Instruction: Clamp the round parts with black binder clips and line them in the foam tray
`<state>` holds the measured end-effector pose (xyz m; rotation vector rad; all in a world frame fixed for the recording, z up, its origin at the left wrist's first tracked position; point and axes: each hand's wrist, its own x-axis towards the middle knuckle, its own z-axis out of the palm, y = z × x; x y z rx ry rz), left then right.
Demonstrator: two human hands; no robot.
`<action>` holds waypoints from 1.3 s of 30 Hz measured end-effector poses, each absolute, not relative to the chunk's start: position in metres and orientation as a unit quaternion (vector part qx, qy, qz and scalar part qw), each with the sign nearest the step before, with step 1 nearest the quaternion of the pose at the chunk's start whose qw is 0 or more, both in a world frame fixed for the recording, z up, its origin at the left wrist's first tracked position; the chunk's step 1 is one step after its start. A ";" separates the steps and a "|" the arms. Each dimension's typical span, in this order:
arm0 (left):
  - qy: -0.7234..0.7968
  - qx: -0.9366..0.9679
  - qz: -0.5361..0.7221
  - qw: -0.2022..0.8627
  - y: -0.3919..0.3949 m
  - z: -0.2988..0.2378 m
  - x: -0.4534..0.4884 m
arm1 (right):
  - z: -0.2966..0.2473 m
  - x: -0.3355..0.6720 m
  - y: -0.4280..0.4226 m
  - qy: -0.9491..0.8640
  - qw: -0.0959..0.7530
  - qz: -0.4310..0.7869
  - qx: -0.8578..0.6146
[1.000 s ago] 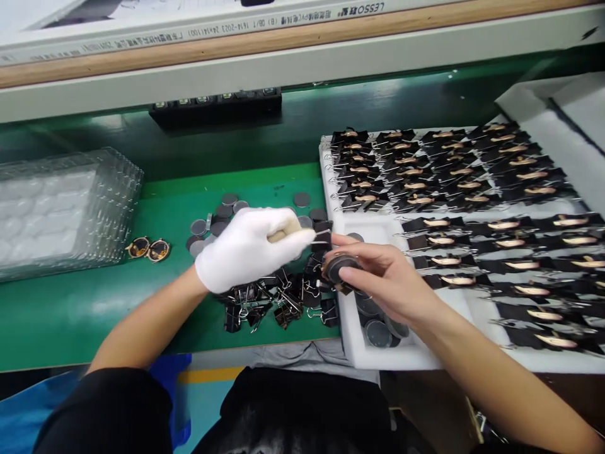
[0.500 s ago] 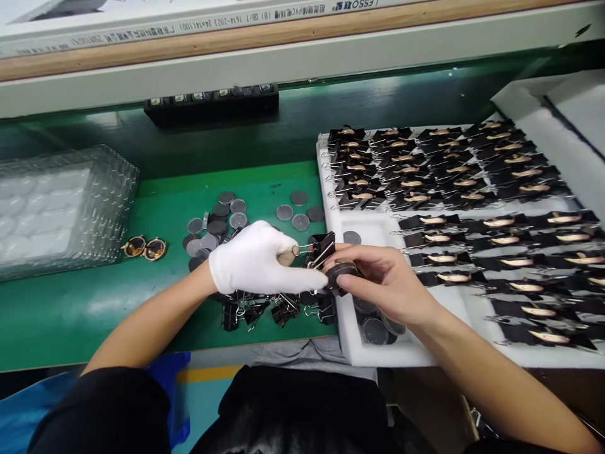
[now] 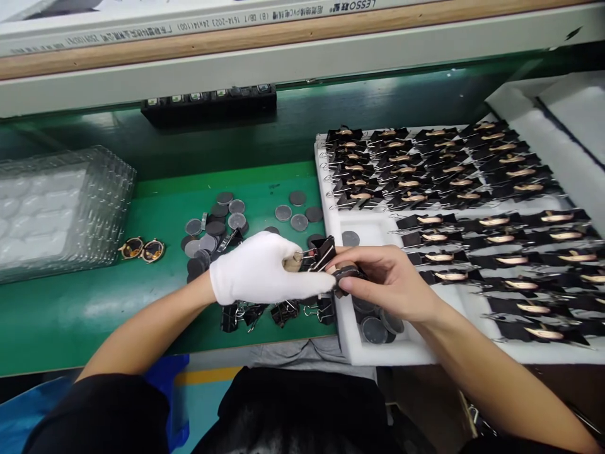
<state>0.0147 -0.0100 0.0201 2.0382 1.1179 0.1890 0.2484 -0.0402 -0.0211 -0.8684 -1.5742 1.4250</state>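
Note:
My left hand [image 3: 259, 270], in a white glove, is closed on a black binder clip [image 3: 323, 253], with its wire handle by the thumb and finger. Bare, my right hand [image 3: 391, 282] pinches a round piece with a dark disc face [image 3: 346, 272] between thumb and fingers. The clip touches or nearly touches this piece; fingers hide the exact contact. Below my left hand lie several loose black binder clips [image 3: 285, 311] on the green mat. Grey and black discs [image 3: 216, 227] are scattered behind it.
A white foam tray [image 3: 347, 340] at the right holds rows of clipped pieces [image 3: 501, 258] and, in its near compartment, loose discs [image 3: 374, 330]. Two gold-rimmed watch heads [image 3: 152, 251] lie left, beside stacked clear plastic trays [image 3: 89, 214]. A black holder [image 3: 208, 110] stands at the back.
My gloved hand has shifted slightly right and down, with the binder clip's jaws closer to the round piece. My right hand keeps its pinch, almost in place.

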 end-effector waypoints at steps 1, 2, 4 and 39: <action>0.438 0.804 0.071 0.397 -0.012 0.020 0.015 | -0.020 0.249 -0.040 -0.629 0.408 0.570 -0.337; 0.433 0.805 0.069 0.399 -0.013 0.020 0.015 | -0.019 0.249 -0.040 -0.632 0.402 0.576 -0.328; 0.424 0.813 0.082 0.391 -0.015 0.019 0.016 | -0.017 0.250 -0.040 -0.636 0.388 0.590 -0.311; 0.402 0.850 0.016 0.340 -0.023 0.016 0.022 | 0.004 0.286 -0.023 -0.785 0.324 0.407 -0.336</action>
